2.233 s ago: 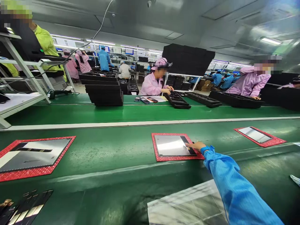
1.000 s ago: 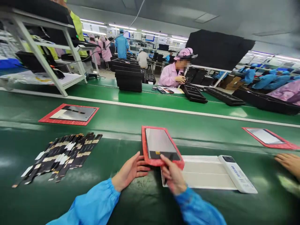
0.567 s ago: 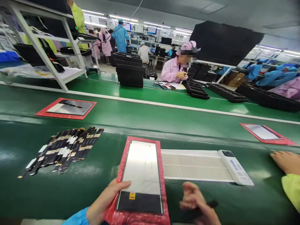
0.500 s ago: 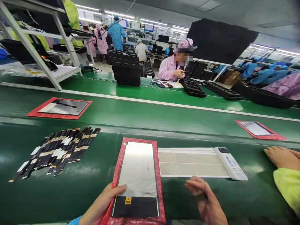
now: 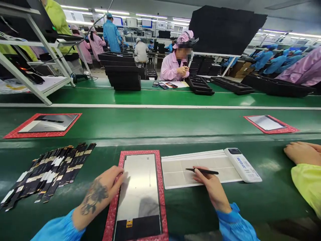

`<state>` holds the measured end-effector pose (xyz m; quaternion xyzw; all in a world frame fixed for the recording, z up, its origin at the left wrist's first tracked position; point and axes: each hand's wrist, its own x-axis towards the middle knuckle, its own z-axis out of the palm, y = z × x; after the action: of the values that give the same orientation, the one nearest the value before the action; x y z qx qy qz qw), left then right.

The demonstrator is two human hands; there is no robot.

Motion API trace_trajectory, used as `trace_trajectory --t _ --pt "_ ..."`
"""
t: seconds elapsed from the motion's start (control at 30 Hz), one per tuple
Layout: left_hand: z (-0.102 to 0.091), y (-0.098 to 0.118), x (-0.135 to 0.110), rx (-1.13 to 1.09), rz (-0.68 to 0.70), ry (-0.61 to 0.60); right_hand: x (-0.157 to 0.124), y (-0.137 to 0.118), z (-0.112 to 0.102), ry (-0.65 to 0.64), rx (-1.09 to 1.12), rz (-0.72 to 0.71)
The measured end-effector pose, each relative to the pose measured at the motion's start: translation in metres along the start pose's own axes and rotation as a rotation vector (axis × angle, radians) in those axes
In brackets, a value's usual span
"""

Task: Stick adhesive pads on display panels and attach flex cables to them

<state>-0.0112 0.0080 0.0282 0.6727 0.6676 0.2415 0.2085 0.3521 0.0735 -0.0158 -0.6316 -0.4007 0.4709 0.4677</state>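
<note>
My left hand (image 5: 104,190) lies palm down on the left edge of the red padded mat (image 5: 136,195), fingers (image 5: 117,174) spread loose and flat, gripping nothing; the tips rest on the mat's border and just reach the display panel (image 5: 139,192) that lies in it. The forearm comes in from the lower left, blue sleeve pulled back from the wrist. The mat with its panel sits straight in front of me on the green worktop (image 5: 175,134), long side running away from me.

My right hand (image 5: 209,184) reaches forward from the lower right, fingers pinched on black tweezers (image 5: 202,171) that point left, low over the white sheet (image 5: 198,167) just right of the mat. A white device (image 5: 242,164) lies on that sheet's right end.

To the left, a fanned pile of dark flex strips (image 5: 47,172) lies on the worktop. At the far right edge a neighbour's hand (image 5: 301,153) rests, with a yellow-green sleeve nearer me.

Farther out, two more red mats with panels, one left (image 5: 42,124) and one right (image 5: 271,124), lie on the belt. Beyond, a person in pink (image 5: 174,63) sits beside black trays (image 5: 199,85).
</note>
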Motion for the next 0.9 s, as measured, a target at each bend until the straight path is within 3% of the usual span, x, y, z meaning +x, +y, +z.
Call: trace_trajectory --t 0.07,0.17,0.27,0.33,0.5,0.9 --pt "0.024 0.023 0.032 -0.052 0.243 -0.099 0.009 0.002 0.007 -0.037 0.02 0.019" --pt "0.072 0.061 0.08 -0.075 0.495 -0.325 0.016 0.006 0.017 -0.033 0.04 0.015" --pt "0.111 0.089 0.116 0.044 0.626 -0.531 0.018 0.011 0.021 -0.011 0.038 -0.007" --pt "0.126 0.096 0.131 0.119 0.675 -0.614 0.017 0.014 0.021 -0.01 0.026 -0.019" --pt "0.138 0.089 0.144 0.149 0.666 -0.725 0.017 0.021 0.018 -0.023 -0.011 -0.026" --pt "0.137 0.088 0.143 0.145 0.647 -0.706 0.018 0.02 0.018 -0.066 0.021 0.008"
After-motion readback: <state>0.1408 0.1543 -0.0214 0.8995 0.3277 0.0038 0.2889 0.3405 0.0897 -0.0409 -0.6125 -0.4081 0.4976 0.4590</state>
